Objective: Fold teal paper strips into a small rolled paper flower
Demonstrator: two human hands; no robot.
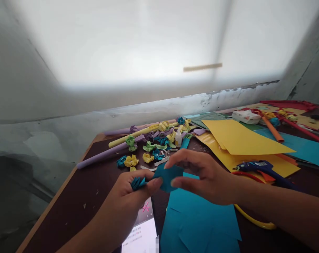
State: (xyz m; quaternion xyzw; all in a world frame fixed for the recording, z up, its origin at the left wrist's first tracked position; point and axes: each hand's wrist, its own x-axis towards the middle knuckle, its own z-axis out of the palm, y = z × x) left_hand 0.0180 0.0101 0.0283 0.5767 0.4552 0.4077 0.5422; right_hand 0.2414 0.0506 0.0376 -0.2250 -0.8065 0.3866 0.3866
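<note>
Bright, washed-out wall behind a dark table (93, 196), and that table is a lovely mess: yellow twisted-paper flower (131, 161) and others like it on the far side, small white bottle (178, 138) among the scraps, yellow sheets (246, 137) and a blue glue gun (256, 167) off to the right. Main thing's the small blue paper piece (167, 177), held up mid-scene just above the far end of the blue sheets (201, 218). Left hand (134, 198) has it pinched between thumb and forefinger, with a crumpled blue paper bit (138, 183) tucked in the same hand. Right hand (210, 177) is curved, thumb and forefinger apart at the piece's right side; can't tell how firmly they touch it. If you're doing this, I'd keep the left pinch light but steady, work the edge with fingertips only, and avoid squashing that tucked bit. Phone (142, 232) lies just under the left hand, so mind that too.
</note>
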